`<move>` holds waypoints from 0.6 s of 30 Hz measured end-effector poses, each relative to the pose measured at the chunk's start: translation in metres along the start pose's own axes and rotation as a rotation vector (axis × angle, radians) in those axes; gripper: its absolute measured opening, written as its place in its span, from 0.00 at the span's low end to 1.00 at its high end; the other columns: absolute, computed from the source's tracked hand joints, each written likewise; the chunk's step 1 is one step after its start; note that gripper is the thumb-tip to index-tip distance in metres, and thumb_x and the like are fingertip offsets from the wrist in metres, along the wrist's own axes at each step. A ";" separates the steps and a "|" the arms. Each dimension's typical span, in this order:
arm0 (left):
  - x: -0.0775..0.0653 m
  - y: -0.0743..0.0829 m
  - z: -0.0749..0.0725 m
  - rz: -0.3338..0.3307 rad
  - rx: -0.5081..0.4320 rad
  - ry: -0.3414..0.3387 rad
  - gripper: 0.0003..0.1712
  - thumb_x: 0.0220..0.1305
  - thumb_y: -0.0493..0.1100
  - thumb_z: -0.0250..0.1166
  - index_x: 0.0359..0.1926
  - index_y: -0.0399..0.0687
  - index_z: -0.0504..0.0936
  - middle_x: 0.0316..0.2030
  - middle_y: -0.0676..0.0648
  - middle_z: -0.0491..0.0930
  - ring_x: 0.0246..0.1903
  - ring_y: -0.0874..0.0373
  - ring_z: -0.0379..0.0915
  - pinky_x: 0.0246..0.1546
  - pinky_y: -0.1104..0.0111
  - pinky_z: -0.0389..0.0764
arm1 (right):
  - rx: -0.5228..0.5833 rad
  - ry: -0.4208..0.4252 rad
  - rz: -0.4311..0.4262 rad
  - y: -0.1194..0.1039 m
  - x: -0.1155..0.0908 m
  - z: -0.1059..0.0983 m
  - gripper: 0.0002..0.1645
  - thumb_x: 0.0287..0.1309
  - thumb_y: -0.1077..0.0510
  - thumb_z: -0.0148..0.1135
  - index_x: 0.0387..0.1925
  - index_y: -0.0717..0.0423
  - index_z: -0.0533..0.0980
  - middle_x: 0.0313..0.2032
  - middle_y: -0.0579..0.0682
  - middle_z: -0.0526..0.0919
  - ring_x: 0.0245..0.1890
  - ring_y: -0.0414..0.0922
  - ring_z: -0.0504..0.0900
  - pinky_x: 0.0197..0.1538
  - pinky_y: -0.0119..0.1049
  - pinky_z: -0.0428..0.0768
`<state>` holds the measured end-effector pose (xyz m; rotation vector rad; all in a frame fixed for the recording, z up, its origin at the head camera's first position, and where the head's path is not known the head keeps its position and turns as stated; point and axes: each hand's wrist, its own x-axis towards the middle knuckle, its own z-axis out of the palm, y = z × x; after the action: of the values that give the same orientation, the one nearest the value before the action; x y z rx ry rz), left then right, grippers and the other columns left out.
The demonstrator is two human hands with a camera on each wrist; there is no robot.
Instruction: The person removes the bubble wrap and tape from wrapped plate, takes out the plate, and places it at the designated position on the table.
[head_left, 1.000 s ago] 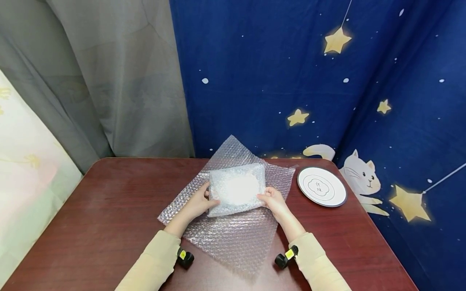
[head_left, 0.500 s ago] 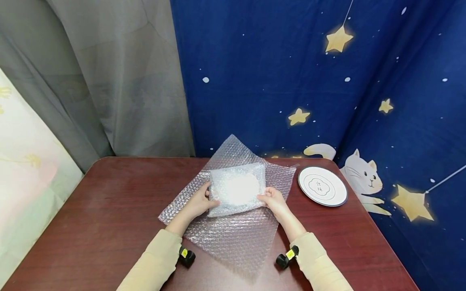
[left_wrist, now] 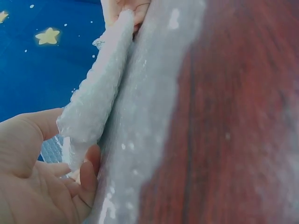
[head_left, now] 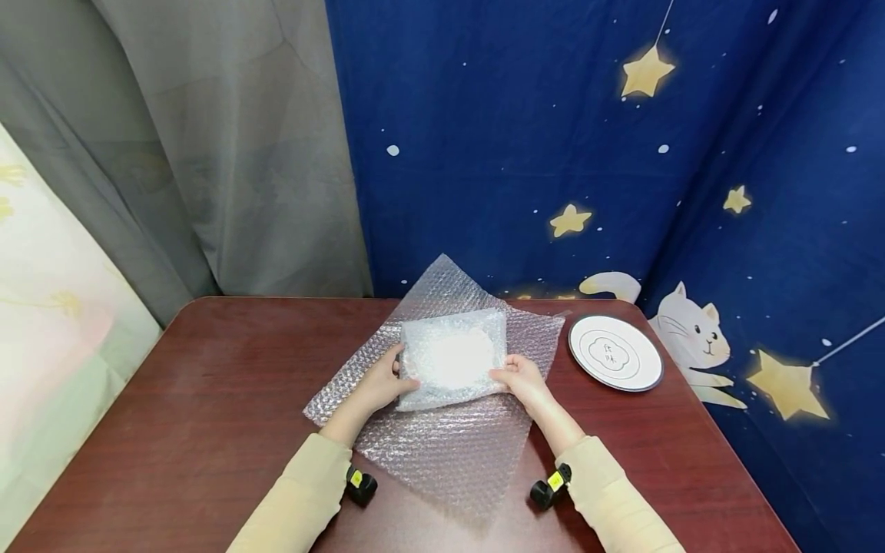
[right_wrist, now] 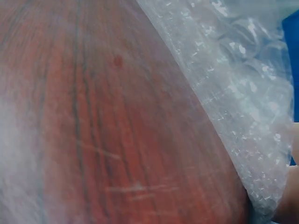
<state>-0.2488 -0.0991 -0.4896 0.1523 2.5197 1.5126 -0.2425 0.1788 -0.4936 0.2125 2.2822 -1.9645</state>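
Note:
A flat, roughly rectangular bundle wrapped in bubble wrap [head_left: 452,361] lies over a larger sheet of bubble wrap [head_left: 442,449] in the head view. Glare whitens its middle, and what is inside cannot be told. My left hand [head_left: 380,382] grips its left end, thumb on top. At the right end my right hand [head_left: 524,380] pinches the near corner, thumb on top. From the left wrist, the bundle [left_wrist: 100,79] appears edge-on, tilted up from the sheet, between left thumb and fingers. The right wrist view shows mostly bubble wrap [right_wrist: 238,88], with little of the right hand.
A white plate [head_left: 615,353] with a dark rim and printed characters lies on the right of the dark red wooden table [head_left: 228,399]. Grey curtain [head_left: 276,153] and blue star-patterned curtain [head_left: 484,138] hang behind the far edge. Each wrist carries a small black camera [head_left: 361,487].
Both hands keep their hold on the bundle, which stays in place on the sheet. Only the head view has shifted very slightly.

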 end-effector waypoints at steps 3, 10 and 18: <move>0.001 0.002 0.000 -0.003 0.045 0.009 0.50 0.54 0.40 0.71 0.73 0.40 0.53 0.39 0.43 0.68 0.29 0.54 0.64 0.30 0.63 0.69 | -0.035 -0.011 -0.004 -0.004 -0.001 0.000 0.15 0.54 0.69 0.63 0.42 0.73 0.71 0.28 0.52 0.79 0.25 0.39 0.78 0.30 0.33 0.81; 0.000 0.005 0.000 -0.016 0.125 0.044 0.50 0.52 0.43 0.71 0.72 0.41 0.56 0.45 0.39 0.73 0.38 0.48 0.69 0.41 0.54 0.73 | -0.164 -0.034 -0.003 -0.014 -0.002 0.000 0.07 0.54 0.68 0.63 0.29 0.67 0.72 0.21 0.49 0.74 0.21 0.40 0.77 0.28 0.37 0.83; -0.001 0.005 0.002 -0.020 0.137 0.051 0.50 0.52 0.43 0.72 0.72 0.43 0.56 0.45 0.38 0.74 0.38 0.47 0.70 0.40 0.53 0.74 | -0.332 -0.041 0.026 -0.024 -0.005 -0.004 0.10 0.54 0.64 0.65 0.29 0.65 0.71 0.24 0.53 0.77 0.17 0.42 0.77 0.24 0.34 0.81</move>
<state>-0.2478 -0.0950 -0.4859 0.1095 2.6567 1.3527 -0.2422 0.1790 -0.4690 0.1644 2.5161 -1.5298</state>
